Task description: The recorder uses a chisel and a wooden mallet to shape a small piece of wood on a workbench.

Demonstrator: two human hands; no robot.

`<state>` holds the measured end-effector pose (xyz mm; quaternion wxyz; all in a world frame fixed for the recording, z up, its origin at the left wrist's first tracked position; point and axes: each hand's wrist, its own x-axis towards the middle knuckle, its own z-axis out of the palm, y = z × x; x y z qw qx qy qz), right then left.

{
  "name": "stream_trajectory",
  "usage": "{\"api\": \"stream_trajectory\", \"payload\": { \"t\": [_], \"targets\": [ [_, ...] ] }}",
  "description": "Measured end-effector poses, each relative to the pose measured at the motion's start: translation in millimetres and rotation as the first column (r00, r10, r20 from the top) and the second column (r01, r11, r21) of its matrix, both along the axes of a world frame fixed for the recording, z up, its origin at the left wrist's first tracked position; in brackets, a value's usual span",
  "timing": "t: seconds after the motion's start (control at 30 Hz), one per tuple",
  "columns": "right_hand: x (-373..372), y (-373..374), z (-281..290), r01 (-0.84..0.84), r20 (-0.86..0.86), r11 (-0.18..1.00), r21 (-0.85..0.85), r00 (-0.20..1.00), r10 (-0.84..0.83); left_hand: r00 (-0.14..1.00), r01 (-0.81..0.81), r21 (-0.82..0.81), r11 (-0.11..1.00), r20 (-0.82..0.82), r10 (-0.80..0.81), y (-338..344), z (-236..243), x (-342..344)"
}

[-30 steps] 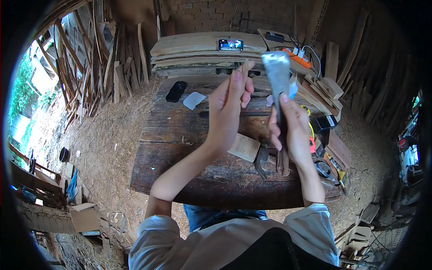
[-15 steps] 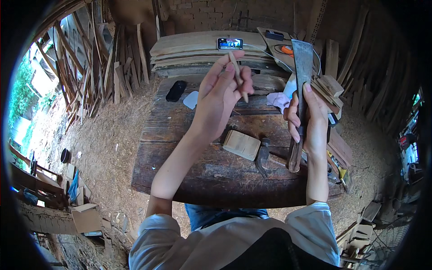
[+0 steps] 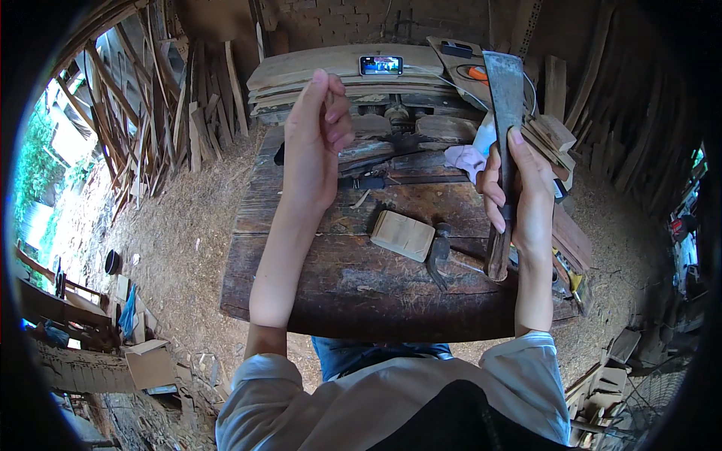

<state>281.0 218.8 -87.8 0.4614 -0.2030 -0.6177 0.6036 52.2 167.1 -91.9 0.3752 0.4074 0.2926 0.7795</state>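
Right grip (image 3: pixel 530 197) wraps the chisel (image 3: pixel 505 109), blade (image 3: pixel 503 75) up, at 2 o'clock from the wooden block (image 3: pixel 403 236), left grip (image 3: pixel 310 150) half-curled, seemingly empty, at 11; a slack hold could let the chisel slip, its blade striking the hammer (image 3: pixel 438 259) or desk (image 3: pixel 353 289).

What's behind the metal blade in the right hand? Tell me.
Behind the blade, part of an orange item shows at its left edge, a curved white cable at its right. Whatever the blade and right hand cover cannot be seen.
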Motion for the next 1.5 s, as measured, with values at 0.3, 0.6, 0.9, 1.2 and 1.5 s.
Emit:
{"api": "stream_trajectory", "payload": {
  "t": [0.3, 0.6, 0.9, 1.2, 1.5],
  "targets": [
    [-4, -14, 0, -0.038, 0.050, 0.995, -0.091, 0.998, 0.043, 0.987, 0.045, 0.022, 0.999, -0.154, -0.041, -3, 1, 9],
    [-1, -31, 5, -0.075, 0.028, 0.995, 0.064, 0.997, 0.073, 0.886, -0.168, 0.137, 0.976, -0.413, 0.210, -22, 10, 13],
    [48, -66, -60, -0.517, -0.248, 0.492, -0.700, 0.823, 0.511, 0.834, 0.076, -0.238, 0.968, -0.518, -0.193, -53, -49, 5],
    [57, -87, -76, -0.638, -0.556, 0.464, -0.615, 0.768, 0.318, 0.764, 0.506, -0.379, 0.775, -0.220, -0.606, -64, -140, 7],
    [87, -88, -89, -0.174, 0.277, 0.929, -0.328, 0.922, 0.271, 0.695, 0.390, -0.545, 0.742, -0.355, -0.626, -73, -147, 14]
  ]
}}
